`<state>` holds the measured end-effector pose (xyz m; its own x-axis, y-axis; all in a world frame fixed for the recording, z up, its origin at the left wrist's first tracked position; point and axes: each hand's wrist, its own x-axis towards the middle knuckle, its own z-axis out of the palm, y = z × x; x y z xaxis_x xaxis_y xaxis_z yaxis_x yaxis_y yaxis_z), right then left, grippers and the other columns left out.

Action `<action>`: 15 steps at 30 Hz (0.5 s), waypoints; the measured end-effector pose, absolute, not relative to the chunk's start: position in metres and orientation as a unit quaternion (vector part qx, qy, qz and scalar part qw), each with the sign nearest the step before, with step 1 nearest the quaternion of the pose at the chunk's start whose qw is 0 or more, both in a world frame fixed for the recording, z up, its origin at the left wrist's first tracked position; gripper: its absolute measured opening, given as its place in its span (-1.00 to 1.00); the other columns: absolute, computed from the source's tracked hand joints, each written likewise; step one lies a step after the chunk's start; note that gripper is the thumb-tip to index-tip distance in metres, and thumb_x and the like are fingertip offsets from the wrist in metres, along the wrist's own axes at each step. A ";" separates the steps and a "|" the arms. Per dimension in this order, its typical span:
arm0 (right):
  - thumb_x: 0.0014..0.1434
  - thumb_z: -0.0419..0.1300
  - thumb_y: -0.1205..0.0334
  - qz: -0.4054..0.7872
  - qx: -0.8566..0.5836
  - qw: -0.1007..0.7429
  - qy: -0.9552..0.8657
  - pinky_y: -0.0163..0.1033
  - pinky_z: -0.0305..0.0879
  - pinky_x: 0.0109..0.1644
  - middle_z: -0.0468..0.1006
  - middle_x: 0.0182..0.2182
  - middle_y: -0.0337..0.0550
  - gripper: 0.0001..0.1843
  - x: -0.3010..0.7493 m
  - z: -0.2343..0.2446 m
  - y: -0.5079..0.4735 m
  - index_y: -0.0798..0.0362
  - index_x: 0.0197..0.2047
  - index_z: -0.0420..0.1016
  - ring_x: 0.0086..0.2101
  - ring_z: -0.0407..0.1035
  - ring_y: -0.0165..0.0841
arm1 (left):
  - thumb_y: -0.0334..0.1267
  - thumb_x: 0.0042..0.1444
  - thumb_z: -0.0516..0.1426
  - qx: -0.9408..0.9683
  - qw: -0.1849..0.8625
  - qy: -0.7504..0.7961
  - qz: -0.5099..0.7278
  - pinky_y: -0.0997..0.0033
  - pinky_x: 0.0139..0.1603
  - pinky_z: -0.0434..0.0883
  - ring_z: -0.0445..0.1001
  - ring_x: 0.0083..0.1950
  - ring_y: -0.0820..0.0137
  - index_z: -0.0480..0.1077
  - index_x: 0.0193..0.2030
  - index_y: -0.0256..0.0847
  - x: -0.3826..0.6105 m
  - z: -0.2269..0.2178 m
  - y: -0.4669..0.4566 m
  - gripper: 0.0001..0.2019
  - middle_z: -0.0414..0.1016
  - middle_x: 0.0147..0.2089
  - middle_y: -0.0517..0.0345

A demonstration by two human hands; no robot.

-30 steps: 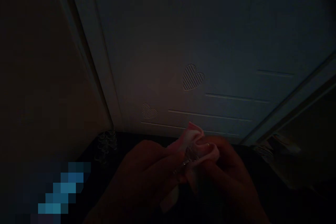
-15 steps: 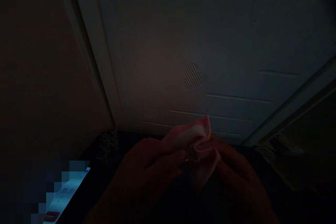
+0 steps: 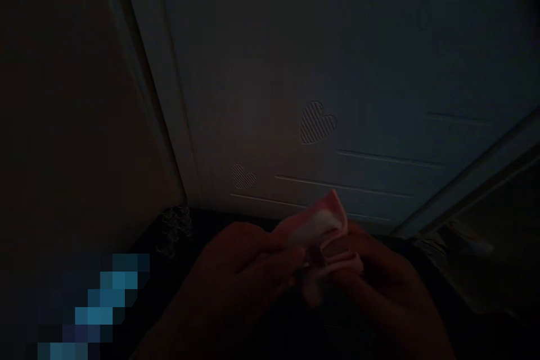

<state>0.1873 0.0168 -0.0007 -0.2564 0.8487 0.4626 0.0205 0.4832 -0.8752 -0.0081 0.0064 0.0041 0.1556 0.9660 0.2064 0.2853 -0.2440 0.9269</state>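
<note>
A crumpled pink and white cloth is bunched between my two hands, low in the middle of the dim head view. My left hand is closed at the cloth's left side, its fingertips pressed in close to the folds. On the other side, my right hand grips the cloth between thumb and fingers. A small dark gap shows in the folds between the hands; whether some small thing sits inside is too dark to tell.
A pale panel with engraved hearts and lines rises behind my hands. Several clear, ring-like objects stand at the left on a black surface. A pixelated bright blue patch is at lower left. Dim items lie at the right.
The cloth has shifted slightly right and its folds have changed around my right fingers. A small glint between the hands no longer shows. The view has shifted a little.
</note>
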 end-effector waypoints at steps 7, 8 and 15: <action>0.13 0.30 0.32 0.413 -0.329 0.540 -0.655 -0.44 0.35 -0.39 0.51 -0.45 -0.35 -0.87 0.185 0.000 0.015 -0.15 -0.35 0.55 -0.44 0.41 -0.42 | -0.25 0.17 0.21 0.721 0.227 0.456 0.469 0.47 -0.21 0.55 0.58 -0.26 0.37 0.63 -0.22 0.06 -0.002 0.003 0.005 -0.85 0.64 -0.25 0.21; 0.13 0.30 0.30 0.413 -0.333 0.538 -0.655 -0.43 0.35 -0.39 0.49 -0.46 -0.34 -0.89 0.185 -0.001 0.015 -0.14 -0.36 0.54 -0.45 0.41 -0.42 | -0.25 0.17 0.21 0.728 0.210 0.451 0.472 0.46 -0.20 0.56 0.59 -0.24 0.35 0.63 -0.20 0.06 -0.002 0.002 0.005 -0.85 0.65 -0.23 0.20; 0.14 0.29 0.28 0.402 -0.353 0.549 -0.642 -0.38 0.33 -0.36 0.52 -0.42 -0.31 -0.91 0.184 -0.004 0.012 -0.11 -0.38 0.53 -0.40 0.42 -0.38 | -0.17 0.14 0.23 0.730 0.189 0.467 0.461 0.43 -0.19 0.57 0.60 -0.24 0.33 0.63 -0.21 0.04 -0.003 0.001 0.002 -0.86 0.66 -0.26 0.21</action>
